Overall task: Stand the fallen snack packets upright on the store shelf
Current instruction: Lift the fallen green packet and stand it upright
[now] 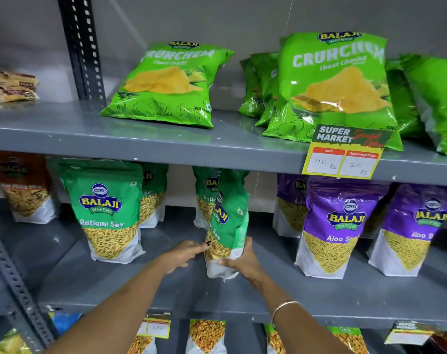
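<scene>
A green Ratlami Sev packet [227, 221] stands nearly upright on the middle shelf [166, 284], turned partly sideways. My left hand [184, 254] presses its lower left side and my right hand [242, 261] grips its white bottom from the right. Another Ratlami Sev packet [107, 213] stands upright to the left, with more behind. On the top shelf [64, 129] a green Crunchem packet [168, 85] lies leaning back.
Purple Aloo Sev packets [337, 226] stand upright to the right. More Crunchem packets [337, 80] crowd the top shelf's right, behind a yellow price tag [345, 154]. An orange packet [23, 190] stands at far left. A slotted upright [15, 284] runs down the left.
</scene>
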